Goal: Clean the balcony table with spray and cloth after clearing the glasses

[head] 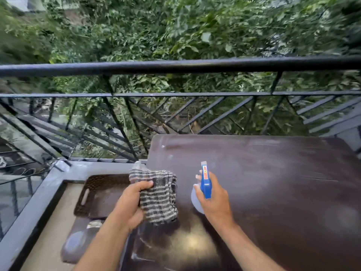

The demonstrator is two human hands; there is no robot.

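Observation:
A dark brown balcony table (273, 182) fills the right and lower middle of the view, with faint streaks and a bright glare spot near its front. My left hand (130, 204) grips a bunched black-and-white checked cloth (158, 196) over the table's left edge. My right hand (214, 202) holds a spray bottle (205, 182) with a blue trigger head and a clear body, nozzle pointing away from me over the table top. No glasses stand on the table.
A dark brown plastic stool or chair seat (97, 194) sits left of the table, with blurred clear objects (78, 243) on it lower down. A black metal railing (175, 65) runs across just beyond the table. A grey ledge (29, 212) borders the left.

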